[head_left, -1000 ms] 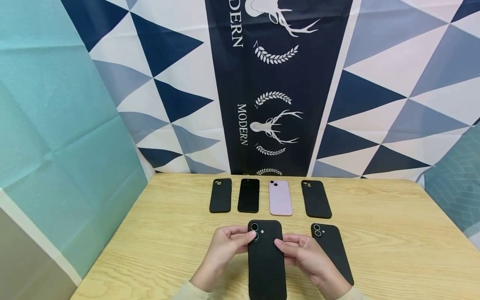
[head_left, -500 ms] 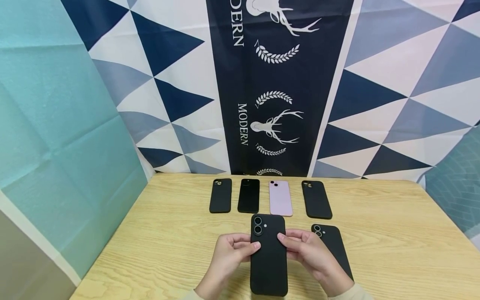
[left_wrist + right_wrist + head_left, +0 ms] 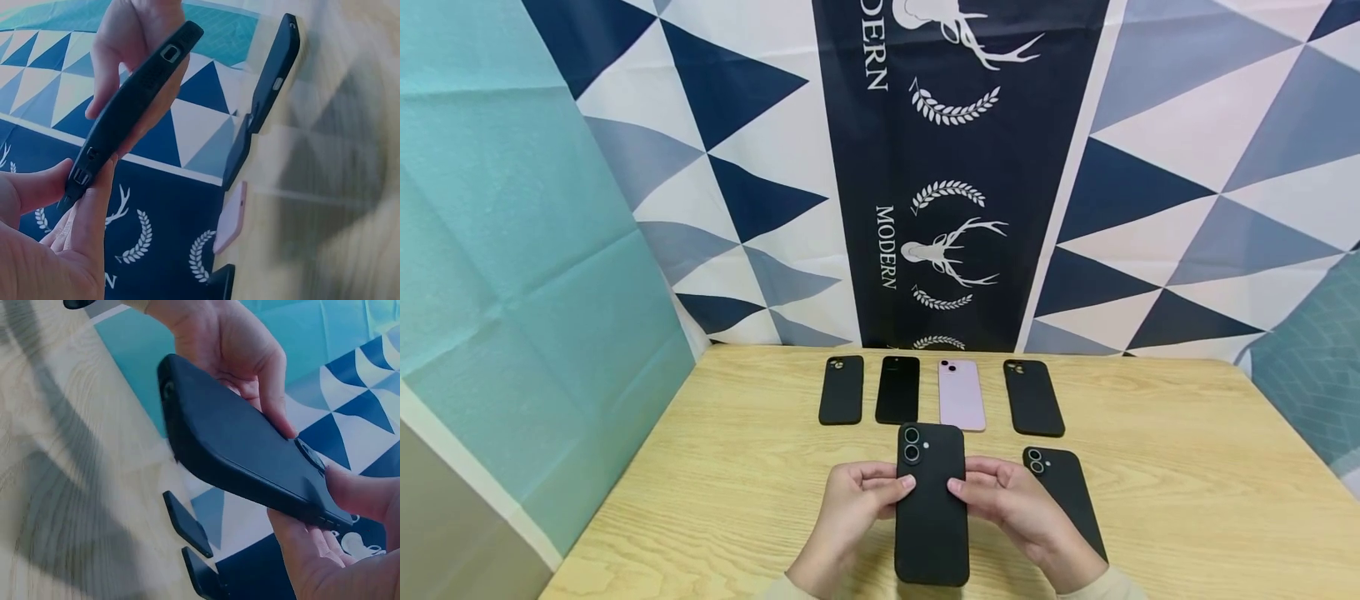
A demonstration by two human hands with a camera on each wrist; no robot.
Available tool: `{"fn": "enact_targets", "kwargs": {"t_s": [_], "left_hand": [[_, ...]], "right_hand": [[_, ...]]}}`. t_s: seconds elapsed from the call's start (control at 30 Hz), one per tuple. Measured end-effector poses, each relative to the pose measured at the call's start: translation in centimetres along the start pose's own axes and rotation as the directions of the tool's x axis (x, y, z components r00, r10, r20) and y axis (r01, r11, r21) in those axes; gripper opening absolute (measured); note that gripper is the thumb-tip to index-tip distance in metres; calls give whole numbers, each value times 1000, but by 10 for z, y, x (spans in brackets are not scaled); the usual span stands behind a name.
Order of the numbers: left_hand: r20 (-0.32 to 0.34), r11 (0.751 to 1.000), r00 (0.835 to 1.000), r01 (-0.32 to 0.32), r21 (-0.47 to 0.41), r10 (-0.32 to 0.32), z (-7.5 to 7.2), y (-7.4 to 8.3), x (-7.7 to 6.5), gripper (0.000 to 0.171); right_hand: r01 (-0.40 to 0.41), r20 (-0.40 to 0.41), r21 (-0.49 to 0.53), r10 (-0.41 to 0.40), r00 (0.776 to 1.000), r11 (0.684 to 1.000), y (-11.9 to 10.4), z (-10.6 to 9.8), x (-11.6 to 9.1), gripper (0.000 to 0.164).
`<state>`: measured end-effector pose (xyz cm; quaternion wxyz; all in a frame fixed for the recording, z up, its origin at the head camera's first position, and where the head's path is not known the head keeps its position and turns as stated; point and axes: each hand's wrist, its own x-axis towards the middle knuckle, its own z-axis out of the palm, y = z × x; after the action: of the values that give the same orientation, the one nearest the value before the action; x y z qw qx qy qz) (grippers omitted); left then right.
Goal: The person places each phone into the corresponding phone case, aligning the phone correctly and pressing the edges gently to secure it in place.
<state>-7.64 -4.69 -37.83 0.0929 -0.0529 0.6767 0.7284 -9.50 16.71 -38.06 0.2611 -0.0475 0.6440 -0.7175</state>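
A black phone in a matte case [image 3: 931, 525], with two ringed camera lenses on its back, is held up just above the table. My left hand [image 3: 859, 504] pinches its left edge, thumb on the back and fingers behind. My right hand [image 3: 1018, 510] pinches the opposite edge in the same way. In the left wrist view the side of the cased phone [image 3: 128, 109] shows cut-outs along it. In the right wrist view its back and lower end [image 3: 231, 437] are seen; its screen side is hidden. Another black phone-shaped item with two lenses [image 3: 1071, 492] lies beside my right hand.
Along the back of the wooden table [image 3: 722, 492] lie a black case [image 3: 841, 393], a glossy black phone [image 3: 898, 393], a pink phone [image 3: 962, 400] and another black case [image 3: 1034, 400]. A patterned cloth [image 3: 940, 167] hangs behind the table.
Both hands have raised the cased phone slightly, then shifted it a little left. My left thumb has slid from beside the lenses down to the left edge. The items on the table are unmoved.
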Motion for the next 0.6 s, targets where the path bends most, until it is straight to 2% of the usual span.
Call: {"fn": "enact_targets", "kwargs": {"t_s": [0.13, 0.27, 0.43, 0.6], "left_hand": [[-16, 1000, 1000, -3, 7, 3, -3, 7, 3, 31], [-23, 1000, 1000, 5, -21, -5, -7, 10, 6, 31], [8, 999, 1000, 29, -31, -29, -10, 9, 8, 32], [53, 1000, 998, 26, 0, -26, -12, 6, 9, 34]], "right_hand": [[8, 84, 2, -8, 996, 1000, 3, -1, -1, 63], [10, 159, 31, -15, 987, 999, 7, 0, -2, 43], [1, 148, 43, -7, 989, 999, 11, 1, -1, 30], [-2, 141, 51, -5, 990, 999, 13, 0, -3, 26]]}}
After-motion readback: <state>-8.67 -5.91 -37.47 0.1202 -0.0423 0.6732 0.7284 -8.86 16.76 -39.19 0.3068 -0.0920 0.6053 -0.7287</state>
